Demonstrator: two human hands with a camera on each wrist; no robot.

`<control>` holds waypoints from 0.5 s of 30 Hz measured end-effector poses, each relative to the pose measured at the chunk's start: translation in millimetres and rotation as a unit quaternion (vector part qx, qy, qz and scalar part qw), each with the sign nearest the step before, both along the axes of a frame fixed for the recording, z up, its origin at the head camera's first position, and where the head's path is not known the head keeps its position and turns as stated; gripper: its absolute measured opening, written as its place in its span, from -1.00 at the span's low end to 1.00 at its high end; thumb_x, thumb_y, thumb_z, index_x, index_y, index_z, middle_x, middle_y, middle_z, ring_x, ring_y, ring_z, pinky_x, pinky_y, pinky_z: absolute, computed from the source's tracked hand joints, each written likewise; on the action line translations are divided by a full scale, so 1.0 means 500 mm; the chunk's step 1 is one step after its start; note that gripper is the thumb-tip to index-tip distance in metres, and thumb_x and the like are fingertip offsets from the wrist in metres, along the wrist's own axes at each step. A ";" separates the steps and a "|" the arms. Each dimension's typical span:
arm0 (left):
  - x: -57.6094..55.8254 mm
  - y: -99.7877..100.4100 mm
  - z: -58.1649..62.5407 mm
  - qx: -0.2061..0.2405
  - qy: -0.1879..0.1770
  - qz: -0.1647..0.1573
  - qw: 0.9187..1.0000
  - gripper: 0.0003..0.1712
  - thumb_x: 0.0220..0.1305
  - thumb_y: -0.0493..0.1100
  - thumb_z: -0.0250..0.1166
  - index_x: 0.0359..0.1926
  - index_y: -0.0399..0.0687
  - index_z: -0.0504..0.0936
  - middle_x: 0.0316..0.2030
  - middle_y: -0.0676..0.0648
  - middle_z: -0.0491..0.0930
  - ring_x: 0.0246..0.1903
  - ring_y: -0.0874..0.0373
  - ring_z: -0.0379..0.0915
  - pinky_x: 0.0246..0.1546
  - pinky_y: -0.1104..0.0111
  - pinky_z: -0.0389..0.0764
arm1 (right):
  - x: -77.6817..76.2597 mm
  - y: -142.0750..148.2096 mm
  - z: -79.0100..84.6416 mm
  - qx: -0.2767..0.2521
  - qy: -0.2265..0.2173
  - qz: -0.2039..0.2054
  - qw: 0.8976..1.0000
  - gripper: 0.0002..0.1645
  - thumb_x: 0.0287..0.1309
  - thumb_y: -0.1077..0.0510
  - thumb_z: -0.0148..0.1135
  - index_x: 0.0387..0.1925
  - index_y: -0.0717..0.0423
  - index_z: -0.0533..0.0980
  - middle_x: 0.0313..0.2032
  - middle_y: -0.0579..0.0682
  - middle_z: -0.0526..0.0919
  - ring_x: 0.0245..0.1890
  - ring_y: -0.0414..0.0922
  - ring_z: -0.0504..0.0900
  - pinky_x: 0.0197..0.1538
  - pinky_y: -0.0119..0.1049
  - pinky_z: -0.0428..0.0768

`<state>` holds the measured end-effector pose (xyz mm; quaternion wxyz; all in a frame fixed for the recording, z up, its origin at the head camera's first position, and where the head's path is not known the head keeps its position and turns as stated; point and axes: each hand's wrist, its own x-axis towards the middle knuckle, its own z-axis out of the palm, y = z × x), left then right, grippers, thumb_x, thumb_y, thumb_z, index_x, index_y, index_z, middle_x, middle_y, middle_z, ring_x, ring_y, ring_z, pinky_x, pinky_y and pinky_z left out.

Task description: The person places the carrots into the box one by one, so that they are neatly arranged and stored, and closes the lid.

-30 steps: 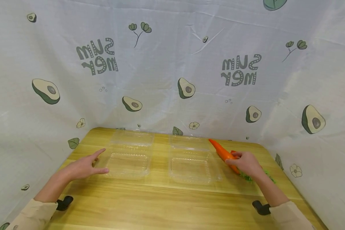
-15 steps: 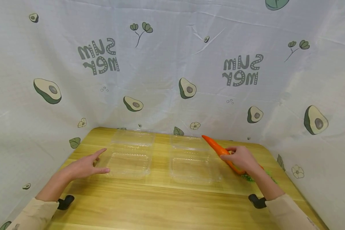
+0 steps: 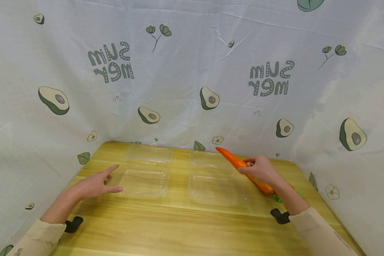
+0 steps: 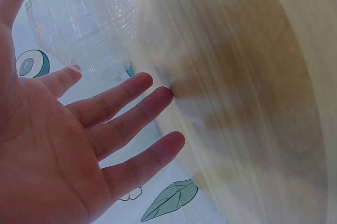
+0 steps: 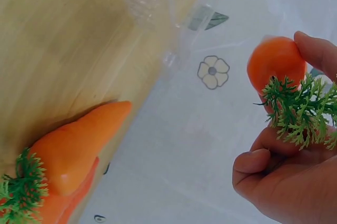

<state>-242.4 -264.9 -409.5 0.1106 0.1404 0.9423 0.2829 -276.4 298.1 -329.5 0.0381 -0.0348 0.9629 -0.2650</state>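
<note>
My right hand (image 3: 262,170) holds a carrot (image 3: 228,157) with its thin tip pointing up and left. In the right wrist view the thick end of this carrot (image 5: 271,58) and its green leafy top (image 5: 300,111) show by the fingers. More carrots (image 5: 76,148) lie on the table below the hand. My left hand (image 3: 94,185) is spread beside the left edge of a clear plastic box (image 3: 144,181) and holds nothing. Whether its fingertips touch the box I cannot tell. A second clear box (image 3: 212,186) stands left of my right hand.
Both boxes lie with their clear lids folded back, the left lid (image 3: 148,153) and the right lid (image 3: 208,158), near the rear edge of the wooden table (image 3: 179,227). A white cloth (image 3: 179,71) printed with avocados hangs behind and at both sides.
My right hand has lifted the carrot off the other carrots and moved it left and up. Another carrot now shows beneath it. My left hand has stayed in place.
</note>
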 end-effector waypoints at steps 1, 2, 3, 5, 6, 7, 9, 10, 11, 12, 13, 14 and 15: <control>0.000 0.000 0.000 -0.001 0.000 0.001 1.000 0.20 0.27 0.29 0.33 0.60 -0.19 -0.11 0.27 -0.59 0.34 0.22 -0.44 0.40 0.04 -0.16 0.53 | -0.002 -0.003 0.001 0.000 0.000 0.002 1.000 -0.18 0.13 -0.16 0.41 0.23 0.35 0.51 0.11 0.31 0.60 -0.15 0.03 0.49 -0.18 -0.23 0.44; 0.000 0.000 0.000 -0.002 0.000 0.001 1.000 0.20 0.27 0.29 0.33 0.60 -0.19 -0.11 0.27 -0.59 0.35 0.22 -0.43 0.40 0.04 -0.15 0.53 | -0.004 -0.006 0.003 0.004 0.000 0.004 1.000 -0.18 0.13 -0.17 0.41 0.23 0.34 0.51 0.11 0.31 0.60 -0.14 0.03 0.50 -0.15 -0.22 0.45; 0.000 -0.001 0.001 -0.002 -0.001 0.002 1.000 0.20 0.26 0.29 0.33 0.60 -0.18 -0.11 0.27 -0.59 0.35 0.22 -0.42 0.41 0.04 -0.14 0.54 | -0.007 -0.009 0.004 0.005 -0.001 0.007 1.000 -0.18 0.13 -0.17 0.41 0.23 0.34 0.51 0.12 0.31 0.60 -0.12 0.03 0.50 -0.12 -0.19 0.46; 0.000 -0.001 0.000 -0.003 -0.001 0.000 1.000 0.19 0.27 0.29 0.33 0.60 -0.20 -0.11 0.27 -0.59 0.35 0.20 -0.42 0.42 0.02 -0.13 0.55 | -0.011 -0.015 0.007 0.004 -0.002 0.013 1.000 -0.19 0.13 -0.16 0.41 0.23 0.33 0.51 0.13 0.31 0.60 -0.12 0.04 0.51 -0.09 -0.15 0.48; 0.000 0.000 0.000 -0.003 -0.001 0.000 1.000 0.19 0.27 0.29 0.33 0.60 -0.19 -0.11 0.27 -0.59 0.36 0.20 -0.42 0.42 0.02 -0.13 0.55 | -0.013 -0.019 0.009 0.004 -0.002 0.014 1.000 -0.20 0.13 -0.16 0.41 0.23 0.31 0.52 0.14 0.31 0.59 -0.10 0.04 0.51 -0.05 -0.15 0.49; 0.000 -0.001 0.001 -0.004 -0.002 0.001 1.000 0.19 0.27 0.29 0.33 0.60 -0.19 -0.10 0.27 -0.59 0.36 0.20 -0.41 0.43 0.01 -0.11 0.55 | -0.015 -0.023 0.012 0.002 -0.003 0.018 1.000 -0.20 0.13 -0.15 0.41 0.23 0.32 0.52 0.14 0.31 0.60 -0.10 0.04 0.51 -0.05 -0.15 0.49; 0.000 -0.001 0.001 -0.003 -0.003 -0.001 1.000 0.19 0.27 0.29 0.33 0.59 -0.20 -0.11 0.26 -0.59 0.35 0.18 -0.41 0.44 -0.02 -0.10 0.57 | -0.020 -0.032 0.015 -0.003 -0.006 0.022 1.000 -0.22 0.12 -0.13 0.42 0.23 0.30 0.53 0.10 0.28 0.62 -0.13 0.03 0.50 -0.10 -0.18 0.46; 0.000 -0.001 0.001 -0.002 -0.003 -0.002 1.000 0.19 0.27 0.28 0.34 0.59 -0.21 -0.11 0.26 -0.60 0.35 0.18 -0.41 0.45 -0.03 -0.09 0.57 | -0.022 -0.036 0.017 -0.004 -0.006 0.023 1.000 -0.23 0.12 -0.13 0.42 0.22 0.29 0.53 0.07 0.25 0.62 -0.14 0.02 0.50 -0.12 -0.20 0.45; 0.000 -0.001 0.001 -0.001 -0.005 -0.001 1.000 0.20 0.27 0.28 0.34 0.59 -0.20 -0.11 0.27 -0.60 0.35 0.18 -0.41 0.44 -0.04 -0.09 0.58 | -0.025 -0.040 0.019 -0.003 -0.005 0.026 1.000 -0.24 0.12 -0.12 0.43 0.22 0.29 0.54 0.06 0.24 0.63 -0.14 0.01 0.49 -0.14 -0.22 0.44; 0.000 -0.001 0.002 0.000 -0.006 0.000 1.000 0.20 0.27 0.28 0.34 0.60 -0.19 -0.11 0.27 -0.59 0.35 0.19 -0.41 0.44 -0.02 -0.09 0.57 | -0.027 -0.045 0.020 -0.004 -0.005 0.029 1.000 -0.25 0.11 -0.11 0.43 0.21 0.29 0.54 0.05 0.23 0.63 -0.15 0.01 0.49 -0.15 -0.23 0.44; 0.000 -0.001 0.001 0.001 -0.006 0.000 1.000 0.20 0.27 0.28 0.34 0.60 -0.19 -0.12 0.27 -0.59 0.35 0.19 -0.41 0.43 -0.02 -0.09 0.57 | -0.029 -0.049 0.021 -0.005 -0.006 0.033 0.999 -0.26 0.11 -0.10 0.43 0.20 0.29 0.55 0.05 0.22 0.64 -0.15 0.01 0.49 -0.16 -0.24 0.43; 0.000 -0.001 0.000 0.002 -0.007 0.001 1.000 0.20 0.27 0.28 0.34 0.60 -0.19 -0.12 0.27 -0.59 0.34 0.20 -0.41 0.43 -0.02 -0.09 0.57 | -0.031 -0.053 0.023 -0.005 -0.006 0.036 0.999 -0.28 0.11 -0.09 0.44 0.20 0.28 0.56 0.05 0.21 0.64 -0.14 0.01 0.49 -0.16 -0.25 0.43; 0.000 -0.001 -0.001 0.003 -0.008 0.000 1.000 0.19 0.27 0.28 0.34 0.60 -0.19 -0.12 0.28 -0.59 0.34 0.20 -0.41 0.43 -0.01 -0.09 0.57 | -0.033 -0.057 0.024 -0.008 -0.006 0.040 0.999 -0.28 0.10 -0.07 0.44 0.19 0.29 0.56 0.05 0.21 0.64 -0.14 0.01 0.49 -0.16 -0.25 0.44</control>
